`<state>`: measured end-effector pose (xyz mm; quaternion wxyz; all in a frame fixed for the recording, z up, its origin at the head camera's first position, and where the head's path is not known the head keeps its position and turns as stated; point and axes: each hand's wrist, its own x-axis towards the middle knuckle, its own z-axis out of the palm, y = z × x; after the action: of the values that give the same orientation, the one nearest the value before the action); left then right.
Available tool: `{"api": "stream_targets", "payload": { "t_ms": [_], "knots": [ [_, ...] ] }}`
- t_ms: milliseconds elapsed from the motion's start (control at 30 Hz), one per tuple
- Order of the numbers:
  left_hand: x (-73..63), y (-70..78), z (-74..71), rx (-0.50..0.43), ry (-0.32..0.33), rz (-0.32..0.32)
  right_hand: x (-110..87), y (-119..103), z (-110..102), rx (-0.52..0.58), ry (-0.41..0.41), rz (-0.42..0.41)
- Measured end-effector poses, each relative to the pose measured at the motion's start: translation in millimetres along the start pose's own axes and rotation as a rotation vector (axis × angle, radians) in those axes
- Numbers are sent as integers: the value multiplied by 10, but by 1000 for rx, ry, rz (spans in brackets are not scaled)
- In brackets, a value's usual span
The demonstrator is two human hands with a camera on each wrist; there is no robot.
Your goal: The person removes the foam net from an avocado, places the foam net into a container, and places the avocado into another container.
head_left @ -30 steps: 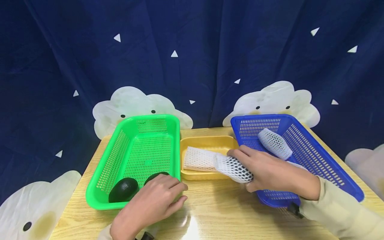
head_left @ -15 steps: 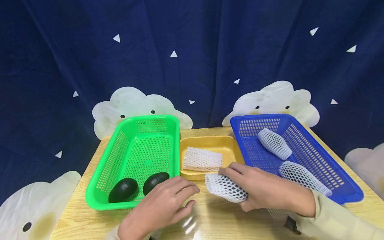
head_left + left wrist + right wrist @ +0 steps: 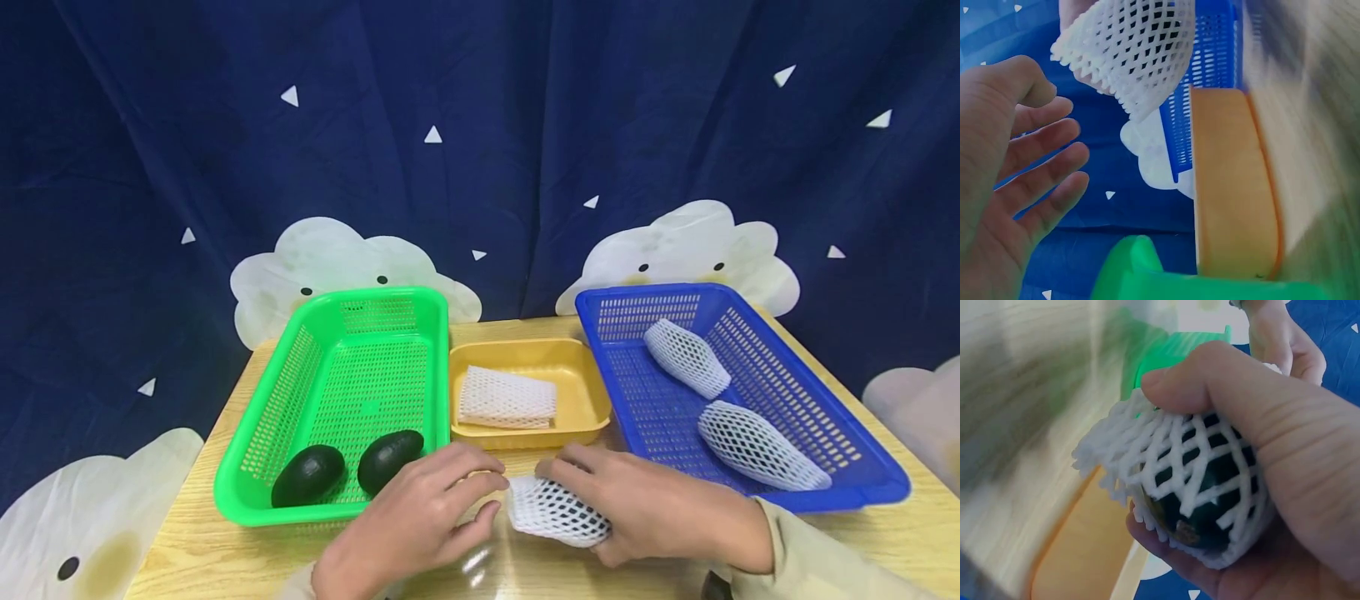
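My right hand grips an avocado in a white foam net sleeve, in front of the yellow tray. Dark green skin shows through the mesh, and the sleeve's loose end points left. Close by that end is my left hand, its fingers slightly bent and holding nothing; in the left wrist view a gap shows between it and the net. Two bare avocados lie at the near end of the green basket. Two netted avocados rest in the blue basket.
Between the baskets stands the yellow tray, with flat white foam net sleeves in it. All stand on a wooden table. A dark blue curtain with cloud prints hangs behind.
My right hand has brought the netted avocado from beside the blue basket left and down towards me. My left hand has moved right from the green basket, towards the sleeve's end.
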<state>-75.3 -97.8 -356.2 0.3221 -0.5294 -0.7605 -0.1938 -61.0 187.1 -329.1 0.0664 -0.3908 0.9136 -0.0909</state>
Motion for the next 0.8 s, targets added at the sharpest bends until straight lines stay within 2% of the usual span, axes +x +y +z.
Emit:
{"api": "stream_targets", "payload": {
  "t_ms": [267,500,700,800],
  "knots": [
    [-31,36,78,24,-74,15,-11,-41,118,9,9,8],
    [-52,71,112,-12,-155,-22,-22,-48,202,44,12,28],
    [-66,80,146,13,-172,28,-41,-81,252,92,-47,59],
    [-79,94,158,11,-202,13,-52,-91,275,130,-72,77]
  ]
}}
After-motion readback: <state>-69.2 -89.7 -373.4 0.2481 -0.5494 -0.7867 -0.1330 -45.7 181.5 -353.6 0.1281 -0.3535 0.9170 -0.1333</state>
